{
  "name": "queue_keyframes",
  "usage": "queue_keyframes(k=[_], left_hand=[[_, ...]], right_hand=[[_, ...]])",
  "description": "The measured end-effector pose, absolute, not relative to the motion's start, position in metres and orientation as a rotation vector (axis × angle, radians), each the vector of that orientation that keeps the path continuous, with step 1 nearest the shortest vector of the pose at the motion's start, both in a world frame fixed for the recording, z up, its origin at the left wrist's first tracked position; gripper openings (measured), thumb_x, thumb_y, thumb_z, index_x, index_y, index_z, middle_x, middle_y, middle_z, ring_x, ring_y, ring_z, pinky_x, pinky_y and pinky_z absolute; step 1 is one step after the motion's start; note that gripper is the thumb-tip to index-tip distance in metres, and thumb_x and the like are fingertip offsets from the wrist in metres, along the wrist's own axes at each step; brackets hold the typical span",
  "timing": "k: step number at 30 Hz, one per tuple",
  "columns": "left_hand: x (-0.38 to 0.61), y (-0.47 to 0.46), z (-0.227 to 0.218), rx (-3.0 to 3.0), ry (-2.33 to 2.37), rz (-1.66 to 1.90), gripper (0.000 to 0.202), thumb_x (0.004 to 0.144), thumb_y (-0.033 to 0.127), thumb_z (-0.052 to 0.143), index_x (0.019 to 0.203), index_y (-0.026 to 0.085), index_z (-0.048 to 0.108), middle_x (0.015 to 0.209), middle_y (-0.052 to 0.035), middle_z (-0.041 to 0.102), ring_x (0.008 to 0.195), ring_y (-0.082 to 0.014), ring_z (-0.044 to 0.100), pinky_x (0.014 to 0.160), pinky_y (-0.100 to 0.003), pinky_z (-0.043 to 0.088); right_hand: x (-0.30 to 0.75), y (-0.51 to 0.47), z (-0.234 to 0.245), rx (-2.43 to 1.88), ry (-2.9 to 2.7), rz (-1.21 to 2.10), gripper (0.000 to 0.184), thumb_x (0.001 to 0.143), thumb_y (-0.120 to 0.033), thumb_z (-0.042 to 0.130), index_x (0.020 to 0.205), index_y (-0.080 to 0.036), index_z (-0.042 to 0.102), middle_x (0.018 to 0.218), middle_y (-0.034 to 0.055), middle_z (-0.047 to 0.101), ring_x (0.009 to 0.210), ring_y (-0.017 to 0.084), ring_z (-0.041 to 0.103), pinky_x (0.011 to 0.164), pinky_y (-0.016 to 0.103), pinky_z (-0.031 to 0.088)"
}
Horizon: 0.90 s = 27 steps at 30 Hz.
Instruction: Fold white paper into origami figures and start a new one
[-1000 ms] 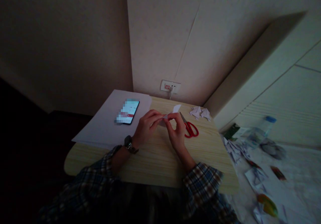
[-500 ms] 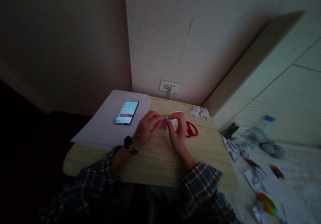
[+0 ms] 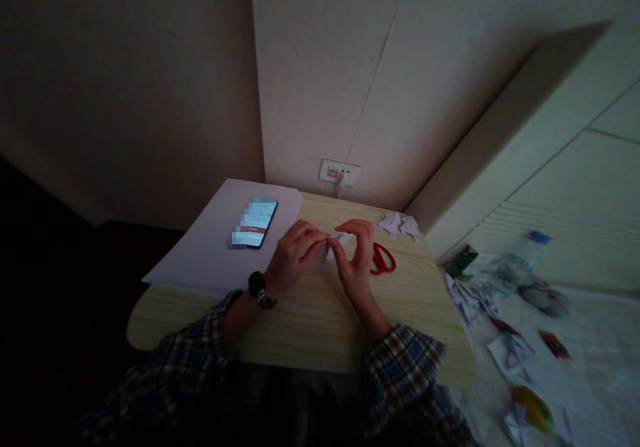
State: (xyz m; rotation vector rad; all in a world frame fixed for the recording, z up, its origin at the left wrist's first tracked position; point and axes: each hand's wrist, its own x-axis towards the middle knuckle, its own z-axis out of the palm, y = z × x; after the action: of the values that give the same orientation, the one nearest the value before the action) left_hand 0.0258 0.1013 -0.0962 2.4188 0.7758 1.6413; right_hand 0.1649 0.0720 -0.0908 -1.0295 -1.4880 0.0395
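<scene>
My left hand (image 3: 294, 255), a watch on its wrist, is closed, pinching a small folded piece of white paper (image 3: 343, 239) between thumb and fingertips. My right hand (image 3: 357, 260) has its thumb tip pressed against the same paper near the left fingertips. Its index finger arches over the far side, so the paper sits between finger and thumb. The fingers partly hide the folds. Just right of my right hand lie red-handled scissors (image 3: 384, 259), their blades hidden behind the hand.
A phone (image 3: 256, 223) with a lit screen rests on large white sheets (image 3: 200, 250) at the table's left. Two folded paper shapes (image 3: 400, 225) lie at the back right corner. Behind is a wall socket (image 3: 339, 171). Paper pieces (image 3: 473, 298) and a plastic bottle (image 3: 530, 250) lie beyond the right edge.
My right index finger has lifted away from the thumb, and the paper between the hands has tilted, showing a narrower strip. My left hand has barely moved.
</scene>
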Motion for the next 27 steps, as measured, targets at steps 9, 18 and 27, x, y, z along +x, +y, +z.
queue_keyframes(k=[9, 18, 27], left_hand=[[0.0249, 0.1016, -0.0942, 2.45, 0.845, 1.665, 0.007, 0.088, 0.019, 0.054, 0.088, 0.019, 0.061, 0.08, -0.0013, 0.056, 0.079, -0.014, 0.054, 0.07, -0.027, 0.048], [0.0242, 0.1031, -0.0935, 2.469, 0.857, 1.682, 0.009, 0.088, 0.018, 0.053, 0.084, 0.018, 0.061, 0.078, -0.0012, 0.055, 0.077, -0.0141, 0.054, 0.068, -0.026, 0.047], [0.0236, 0.1031, -0.0906, 2.487, 0.87, 1.625, 0.01, 0.088, 0.017, 0.053, 0.083, 0.018, 0.061, 0.079, -0.0021, 0.056, 0.079, -0.0151, 0.054, 0.07, -0.028, 0.047]], right_hand=[[0.1652, 0.0712, -0.0907, -1.001, -1.495, 0.011, 0.006, 0.083, -0.021, 0.06, 0.08, -0.022, 0.056, 0.083, 0.001, 0.054, 0.084, 0.017, 0.051, 0.076, 0.034, 0.043], [0.1684, 0.0761, -0.0888, -0.97, -1.597, 0.204, 0.005, 0.084, -0.025, 0.059, 0.082, -0.021, 0.058, 0.084, 0.0016, 0.056, 0.086, 0.018, 0.054, 0.079, 0.035, 0.044], [0.1689, 0.0753, -0.0893, -0.972, -1.576, 0.184, 0.006, 0.084, -0.023, 0.059, 0.079, -0.021, 0.058, 0.081, 0.0014, 0.057, 0.083, 0.018, 0.054, 0.076, 0.035, 0.044]])
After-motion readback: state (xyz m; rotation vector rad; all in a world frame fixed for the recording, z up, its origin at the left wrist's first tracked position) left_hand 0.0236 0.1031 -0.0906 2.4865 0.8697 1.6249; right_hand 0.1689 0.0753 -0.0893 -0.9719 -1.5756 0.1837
